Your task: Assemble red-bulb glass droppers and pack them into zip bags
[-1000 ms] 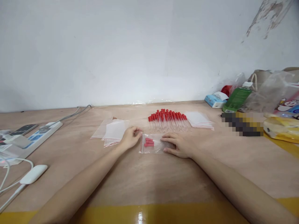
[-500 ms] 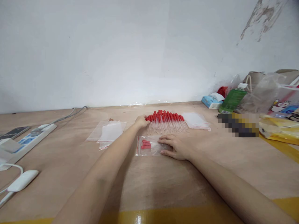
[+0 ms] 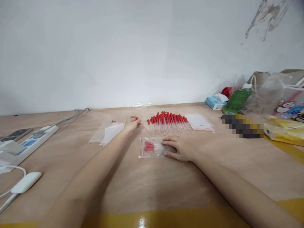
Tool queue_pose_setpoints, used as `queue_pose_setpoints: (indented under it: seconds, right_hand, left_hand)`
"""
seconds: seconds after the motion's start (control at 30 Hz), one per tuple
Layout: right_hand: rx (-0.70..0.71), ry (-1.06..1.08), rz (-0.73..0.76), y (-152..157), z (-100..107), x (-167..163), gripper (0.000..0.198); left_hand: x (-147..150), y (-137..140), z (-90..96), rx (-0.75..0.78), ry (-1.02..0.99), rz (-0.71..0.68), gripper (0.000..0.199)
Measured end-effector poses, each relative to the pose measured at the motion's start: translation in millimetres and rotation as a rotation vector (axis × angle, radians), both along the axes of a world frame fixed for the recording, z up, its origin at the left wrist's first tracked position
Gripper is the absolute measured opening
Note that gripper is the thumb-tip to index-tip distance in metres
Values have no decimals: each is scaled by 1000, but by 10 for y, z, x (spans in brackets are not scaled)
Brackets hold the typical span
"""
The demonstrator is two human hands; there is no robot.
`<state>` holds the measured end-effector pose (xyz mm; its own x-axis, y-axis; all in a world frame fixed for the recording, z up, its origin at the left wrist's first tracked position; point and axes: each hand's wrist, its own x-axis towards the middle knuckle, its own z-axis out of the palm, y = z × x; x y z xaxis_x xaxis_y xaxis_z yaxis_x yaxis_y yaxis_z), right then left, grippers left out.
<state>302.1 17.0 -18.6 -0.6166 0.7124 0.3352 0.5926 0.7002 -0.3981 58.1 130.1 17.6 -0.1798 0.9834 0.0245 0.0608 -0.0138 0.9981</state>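
Observation:
My left hand (image 3: 132,124) pinches a glass dropper by its red bulb (image 3: 136,118); the thin clear stem points right and down. To its right, a row of red-bulbed droppers (image 3: 167,118) lies side by side, bulbs toward the wall. Nearer me, a clear zip bag (image 3: 158,154) lies flat with several red-bulbed droppers (image 3: 149,146) inside, bulbs toward its left end. My right hand (image 3: 179,148) rests over the bag's right part, fingers stretched and apart from the thumb, covering the stem ends.
Flat clear bags (image 3: 111,133) lie beneath and beside my left forearm, and another stack (image 3: 200,123) lies right of the row. A power strip (image 3: 30,147) and phone (image 3: 16,134) are at left. Tissues (image 3: 215,103), a green bottle (image 3: 237,100) and a yellow packet (image 3: 282,131) stand at right.
My left hand has moved left, away from the row's left end, with one dropper in its fingers. My right hand stays on the bag.

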Motion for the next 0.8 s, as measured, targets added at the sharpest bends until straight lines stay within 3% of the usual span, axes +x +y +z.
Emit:
queue_pose_setpoints:
  seconds: [0.17, 0.3, 0.7, 0.8]
  right_hand:
    - [10, 3, 5, 9, -24, -2, 49]
    - [3, 17, 7, 20, -39, -2, 49]
    - [15, 16, 3, 25, -39, 4, 49]
    - [17, 17, 4, 24, -51, 0, 50]
  left_hand:
    - [-453, -594, -19, 158, -66, 80, 34]
    - [-569, -899, -122, 209, -43, 76, 38]
    - [-388, -1125, -213, 124, -65, -51, 42]
    - [-416, -1162, -226, 107, 18, -102, 39]
